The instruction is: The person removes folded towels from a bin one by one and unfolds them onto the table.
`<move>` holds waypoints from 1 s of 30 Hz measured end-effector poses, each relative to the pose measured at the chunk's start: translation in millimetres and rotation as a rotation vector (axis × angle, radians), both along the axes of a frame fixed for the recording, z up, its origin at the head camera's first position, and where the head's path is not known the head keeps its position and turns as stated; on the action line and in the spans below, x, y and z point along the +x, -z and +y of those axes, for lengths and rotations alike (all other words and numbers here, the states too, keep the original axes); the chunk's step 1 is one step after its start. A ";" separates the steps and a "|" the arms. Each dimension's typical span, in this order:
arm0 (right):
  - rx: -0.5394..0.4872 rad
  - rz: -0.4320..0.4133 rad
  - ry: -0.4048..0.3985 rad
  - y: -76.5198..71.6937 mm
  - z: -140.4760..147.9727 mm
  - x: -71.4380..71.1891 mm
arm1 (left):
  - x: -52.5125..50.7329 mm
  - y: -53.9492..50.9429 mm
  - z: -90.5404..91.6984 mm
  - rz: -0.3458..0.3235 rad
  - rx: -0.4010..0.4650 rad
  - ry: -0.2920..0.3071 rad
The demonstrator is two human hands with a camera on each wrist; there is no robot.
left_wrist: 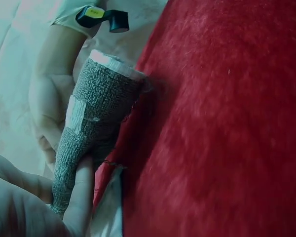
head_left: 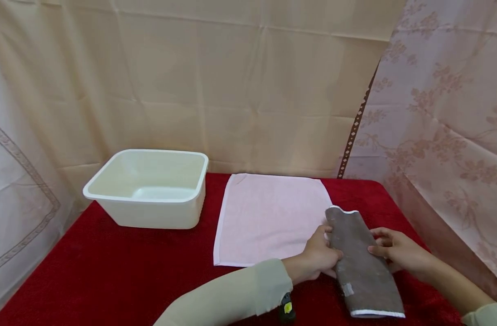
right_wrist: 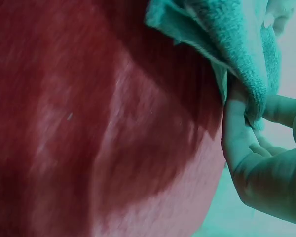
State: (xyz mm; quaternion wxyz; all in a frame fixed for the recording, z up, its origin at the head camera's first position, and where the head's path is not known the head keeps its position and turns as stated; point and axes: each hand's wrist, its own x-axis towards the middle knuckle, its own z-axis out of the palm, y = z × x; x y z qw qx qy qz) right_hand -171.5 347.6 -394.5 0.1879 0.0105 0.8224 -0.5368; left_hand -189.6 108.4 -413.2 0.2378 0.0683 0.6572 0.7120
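A folded grey-brown towel (head_left: 362, 262) with white hems is held between both hands at the right of the head view. My left hand (head_left: 319, 256) pinches its left edge, thumb on top and fingers beneath. On the opposite edge my right hand (head_left: 401, 253) grips it the same way. The left wrist view shows the towel (left_wrist: 101, 94) in folded layers, with a pale label near one end. In the right wrist view, the right hand's fingers (right_wrist: 237, 133) reach under the towel's edge. Flat beside it lies a pink towel (head_left: 272, 217), partly covered by the grey-brown one.
A cream plastic basin (head_left: 150, 213) stands at the left of the table, its visible inside bare. Red cloth (head_left: 109, 267) covers the table. Beige curtains (head_left: 232, 90) hang behind, and a patterned curtain (head_left: 456, 136) hangs along the right side.
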 end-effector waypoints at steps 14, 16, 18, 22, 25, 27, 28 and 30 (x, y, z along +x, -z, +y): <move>-0.016 -0.033 -0.038 12.5 35.3 7.1 | 9.7 6.2 31.3 0.034 -0.040 -0.025; -0.012 -0.038 -0.043 13.4 36.7 5.8 | 8.5 7.7 32.0 0.025 -0.041 -0.018; -0.013 -0.043 -0.047 14.4 37.9 4.6 | 7.7 9.2 33.0 0.017 -0.039 -0.018; -0.011 -0.045 -0.045 15.4 40.6 2.9 | 7.5 9.0 35.9 0.005 -0.028 -0.023; -0.012 -0.040 -0.048 14.6 42.5 1.7 | 7.9 7.8 38.6 0.007 -0.028 -0.033; -0.011 -0.037 -0.053 13.6 43.5 1.2 | 8.1 7.8 40.1 0.014 -0.033 -0.045; -0.012 -0.038 -0.056 13.5 44.0 1.0 | 8.2 7.8 40.5 0.017 -0.036 -0.052; -0.013 -0.041 -0.057 14.4 45.1 0.9 | 7.6 8.4 40.6 0.017 -0.039 -0.055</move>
